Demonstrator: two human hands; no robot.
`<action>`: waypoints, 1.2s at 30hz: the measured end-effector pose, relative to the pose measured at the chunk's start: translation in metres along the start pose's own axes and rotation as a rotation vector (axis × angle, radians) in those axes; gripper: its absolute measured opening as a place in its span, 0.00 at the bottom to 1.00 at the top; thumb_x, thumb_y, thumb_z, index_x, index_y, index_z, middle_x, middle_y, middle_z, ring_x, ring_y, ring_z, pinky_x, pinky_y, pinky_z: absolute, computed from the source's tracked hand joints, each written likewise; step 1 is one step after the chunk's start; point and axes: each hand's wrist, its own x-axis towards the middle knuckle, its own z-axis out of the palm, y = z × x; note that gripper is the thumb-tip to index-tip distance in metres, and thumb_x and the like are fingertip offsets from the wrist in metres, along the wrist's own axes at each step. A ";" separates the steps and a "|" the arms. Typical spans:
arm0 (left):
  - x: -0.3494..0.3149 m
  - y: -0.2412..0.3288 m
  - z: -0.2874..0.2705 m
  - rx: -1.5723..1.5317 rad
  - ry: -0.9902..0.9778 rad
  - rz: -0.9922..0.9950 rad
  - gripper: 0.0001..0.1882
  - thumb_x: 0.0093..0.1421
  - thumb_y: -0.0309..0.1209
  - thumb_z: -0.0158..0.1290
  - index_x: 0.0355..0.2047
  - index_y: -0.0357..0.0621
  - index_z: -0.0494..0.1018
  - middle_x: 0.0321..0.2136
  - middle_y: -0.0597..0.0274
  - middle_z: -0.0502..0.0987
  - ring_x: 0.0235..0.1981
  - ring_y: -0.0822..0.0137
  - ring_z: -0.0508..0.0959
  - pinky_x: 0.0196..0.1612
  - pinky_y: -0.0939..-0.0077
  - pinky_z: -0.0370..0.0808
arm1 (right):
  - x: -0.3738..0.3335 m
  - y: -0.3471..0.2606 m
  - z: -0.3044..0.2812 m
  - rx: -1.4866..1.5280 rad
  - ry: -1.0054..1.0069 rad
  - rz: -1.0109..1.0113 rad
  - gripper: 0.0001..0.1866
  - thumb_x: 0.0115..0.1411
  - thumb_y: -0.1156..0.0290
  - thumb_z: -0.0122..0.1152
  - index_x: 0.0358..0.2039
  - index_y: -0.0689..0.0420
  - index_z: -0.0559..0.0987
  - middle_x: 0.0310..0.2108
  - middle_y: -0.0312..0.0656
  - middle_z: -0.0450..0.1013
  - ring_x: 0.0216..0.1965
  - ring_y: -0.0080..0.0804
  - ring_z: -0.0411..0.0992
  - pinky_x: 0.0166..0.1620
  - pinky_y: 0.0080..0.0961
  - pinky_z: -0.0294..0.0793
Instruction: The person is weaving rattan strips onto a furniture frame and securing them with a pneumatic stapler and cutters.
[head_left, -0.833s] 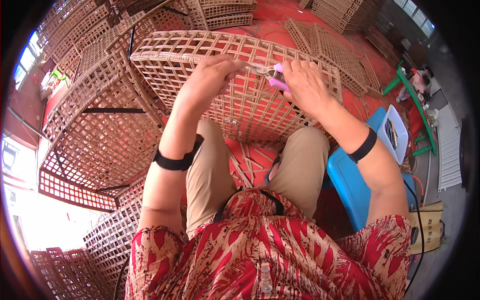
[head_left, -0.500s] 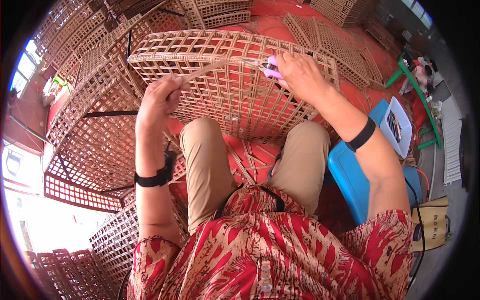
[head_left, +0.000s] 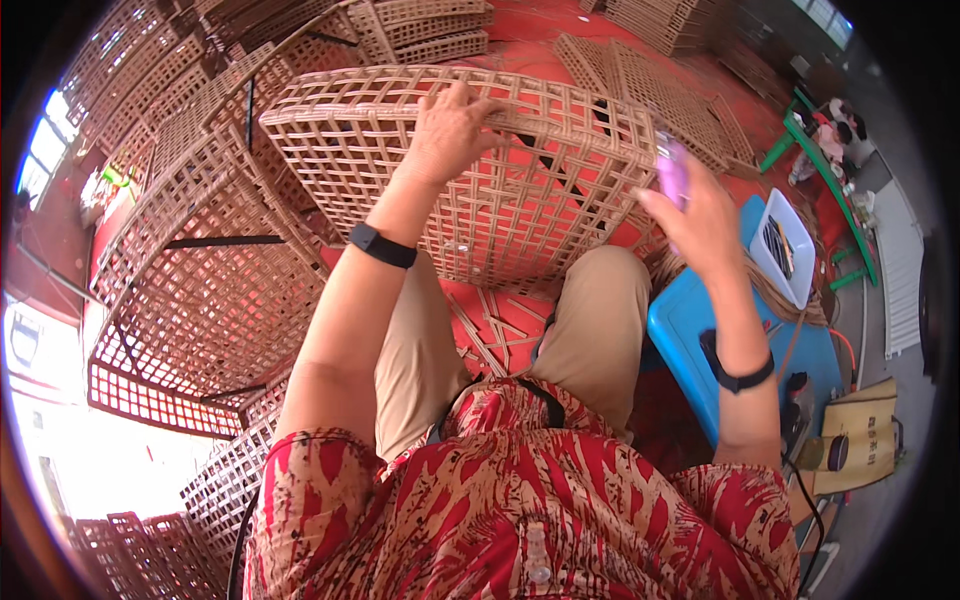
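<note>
A woven lattice panel (head_left: pixel 340 130) of tan cane rests tilted against my knees. My left hand (head_left: pixel 450 130) grips its upper part, fingers curled over the strips near the top edge. My right hand (head_left: pixel 695 215) is off the panel's right corner and holds a small pink-handled tool (head_left: pixel 670 165), whose tip I cannot make out. Both wrists wear black bands.
More cane lattice panels and frames (head_left: pixel 190 310) are stacked to my left and ahead on the red floor. A blue stool (head_left: pixel 690 330) with a white tray (head_left: pixel 800 270) of dark pieces stands at my right. A green frame (head_left: pixel 800 125) and a tan bag (head_left: pixel 870 450) lie further right.
My left hand moved from the panel's left side up to its top middle. My right hand drew back from the panel toward the right, still holding the pink tool. The panel turned.
</note>
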 end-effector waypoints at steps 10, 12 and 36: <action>0.011 0.002 0.008 -0.244 0.158 0.050 0.23 0.38 0.29 0.68 0.37 0.40 0.78 0.32 0.59 0.70 0.35 0.58 0.73 0.38 0.67 0.72 | -0.175 0.145 -0.046 -0.592 -0.270 0.883 0.44 0.45 0.49 0.68 0.57 0.63 0.67 0.50 0.58 0.70 0.52 0.53 0.68 0.56 0.42 0.65; 0.008 0.003 0.009 -0.270 0.115 -0.008 0.22 0.38 0.29 0.68 0.36 0.40 0.78 0.31 0.59 0.70 0.35 0.59 0.73 0.37 0.68 0.72 | -0.187 0.147 -0.038 -0.623 -0.254 0.849 0.43 0.45 0.49 0.69 0.56 0.64 0.68 0.49 0.57 0.70 0.52 0.54 0.68 0.55 0.43 0.65; 0.007 0.078 0.013 -0.023 0.128 0.092 0.19 0.42 0.34 0.63 0.37 0.49 0.76 0.33 0.61 0.73 0.42 0.57 0.73 0.50 0.56 0.65 | 0.054 -0.026 0.079 0.000 0.012 -0.415 0.20 0.43 0.77 0.68 0.39 0.57 0.75 0.39 0.44 0.70 0.46 0.45 0.68 0.47 0.39 0.70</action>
